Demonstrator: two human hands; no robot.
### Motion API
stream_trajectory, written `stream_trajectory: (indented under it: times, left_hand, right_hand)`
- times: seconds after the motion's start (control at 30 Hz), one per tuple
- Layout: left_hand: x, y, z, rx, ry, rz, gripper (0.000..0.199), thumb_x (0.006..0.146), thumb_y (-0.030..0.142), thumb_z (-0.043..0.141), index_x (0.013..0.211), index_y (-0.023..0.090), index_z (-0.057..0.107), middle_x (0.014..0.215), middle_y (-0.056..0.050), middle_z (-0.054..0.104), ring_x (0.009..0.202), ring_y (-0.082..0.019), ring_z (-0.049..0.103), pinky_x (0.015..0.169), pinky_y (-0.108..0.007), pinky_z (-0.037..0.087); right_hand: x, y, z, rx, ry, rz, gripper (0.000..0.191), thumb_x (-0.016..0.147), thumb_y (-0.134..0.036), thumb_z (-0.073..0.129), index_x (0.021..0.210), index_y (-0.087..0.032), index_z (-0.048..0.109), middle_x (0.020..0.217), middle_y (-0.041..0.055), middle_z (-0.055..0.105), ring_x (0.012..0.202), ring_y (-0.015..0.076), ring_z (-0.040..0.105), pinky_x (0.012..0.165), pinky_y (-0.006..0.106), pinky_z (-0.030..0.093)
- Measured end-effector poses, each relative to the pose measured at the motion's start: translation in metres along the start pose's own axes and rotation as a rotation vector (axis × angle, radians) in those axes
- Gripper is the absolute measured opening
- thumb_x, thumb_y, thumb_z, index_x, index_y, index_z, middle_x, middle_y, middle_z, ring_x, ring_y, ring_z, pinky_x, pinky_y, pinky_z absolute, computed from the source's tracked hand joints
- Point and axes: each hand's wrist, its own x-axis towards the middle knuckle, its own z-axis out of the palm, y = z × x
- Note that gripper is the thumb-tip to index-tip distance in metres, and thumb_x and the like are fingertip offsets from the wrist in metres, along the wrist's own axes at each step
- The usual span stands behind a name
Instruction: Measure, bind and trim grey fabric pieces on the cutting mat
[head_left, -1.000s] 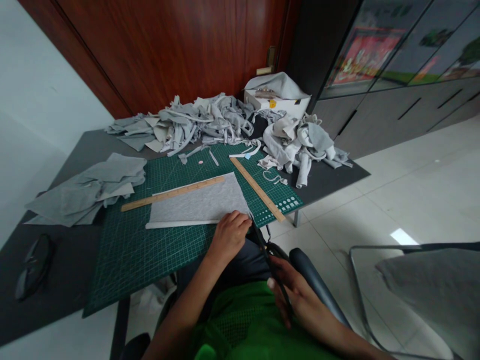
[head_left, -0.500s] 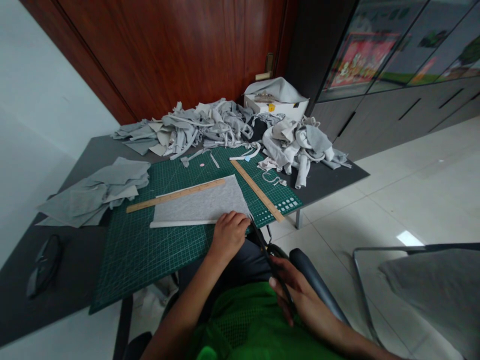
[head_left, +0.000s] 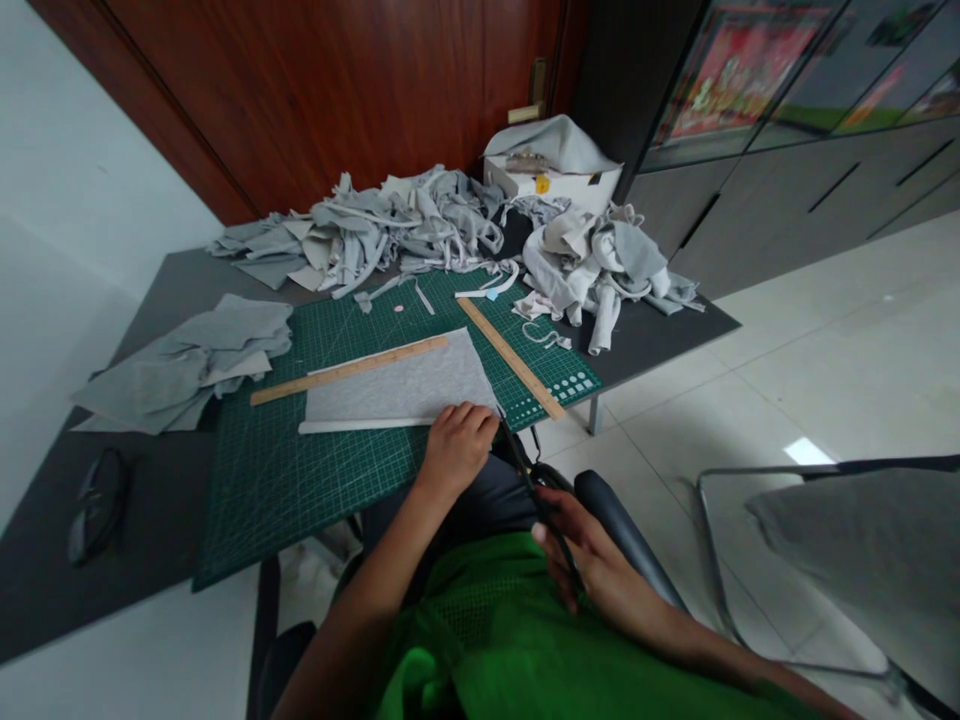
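The left hand lay on the near right corner of a grey cloth, its fingers bent and drawn together; whether they pinched the fabric or only pressed it could not be told. The right hand was wrapped around the handles of dark scissors, whose tips reached that same corner, just beside the left hand. The cloth lay flat on a green mat, with a wooden ruler slanting over its far side and past its left end. A second ruler lay to the right of the cloth. The mat covered part of a dark worktop. Layered fabric rested to the left, tangled scraps along the back, and a white box stood behind another heap.
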Motion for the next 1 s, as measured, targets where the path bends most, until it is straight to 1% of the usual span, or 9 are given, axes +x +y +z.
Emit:
stream_trajectory:
  times: [0.17,0.37,0.5,0.73,0.87,1.0]
  left_hand:
    - [0.0003,0.0025,-0.0005,-0.01,-0.03,-0.001,0.02,0.097,0.007,0.058,0.097,0.019,0.073,0.093,-0.005,0.073,0.088,-0.022,0.064,0.076,-0.037,0.048]
    - [-0.0008,0.003,0.0039,-0.012,-0.006,0.002,0.02,0.098,0.009,0.056,0.096,0.018,0.074,0.093,-0.006,0.073,0.088,-0.023,0.064,0.074,-0.038,0.048]
    - [-0.0011,0.0035,0.0055,-0.038,-0.027,-0.002,0.021,0.097,0.007,0.056,0.1,0.017,0.074,0.096,-0.006,0.073,0.09,-0.023,0.064,0.074,-0.038,0.05]
    - [-0.0003,0.005,0.0048,-0.053,-0.064,-0.02,0.021,0.098,0.007,0.054,0.1,0.017,0.073,0.096,-0.007,0.073,0.091,-0.024,0.065,0.075,-0.038,0.051]
    - [-0.0009,0.0055,0.0046,-0.062,-0.088,-0.019,0.021,0.099,0.008,0.054,0.102,0.015,0.073,0.098,-0.008,0.073,0.093,-0.025,0.065,0.074,-0.037,0.052]
    - [-0.0014,0.0061,0.0037,-0.061,-0.082,-0.014,0.02,0.099,0.008,0.054,0.102,0.014,0.073,0.098,-0.008,0.073,0.092,-0.024,0.065,0.074,-0.037,0.053]
  right_hand:
    - [-0.0011,-0.0006,-0.0011,-0.016,-0.012,-0.008,0.071,0.089,-0.065,0.07,0.143,-0.027,0.043,0.081,-0.0048,0.058,0.044,0.0068,0.046,0.041,0.024,0.041]
    - [-0.0045,-0.0046,-0.0018,-0.026,-0.02,-0.014,0.068,0.092,-0.061,0.069,0.143,-0.025,0.042,0.08,-0.0056,0.056,0.046,0.0072,0.048,0.041,0.024,0.041]
    - [-0.0039,-0.0032,-0.003,-0.033,-0.019,-0.01,0.067,0.093,-0.058,0.069,0.143,-0.024,0.041,0.076,-0.0071,0.054,0.045,0.0078,0.048,0.04,0.025,0.043]
    - [-0.0064,-0.0003,-0.0081,-0.058,-0.033,0.004,0.06,0.096,-0.053,0.067,0.145,-0.028,0.043,0.078,-0.0065,0.054,0.047,0.008,0.048,0.041,0.024,0.042]
    - [-0.0074,-0.0028,-0.0082,-0.057,-0.034,0.012,0.06,0.096,-0.054,0.067,0.144,-0.028,0.043,0.077,-0.007,0.052,0.048,0.0081,0.048,0.04,0.024,0.042]
    - [-0.0074,-0.0056,-0.0061,-0.064,-0.025,0.018,0.063,0.095,-0.055,0.068,0.146,-0.026,0.041,0.074,-0.0078,0.051,0.047,0.0085,0.048,0.041,0.024,0.042]
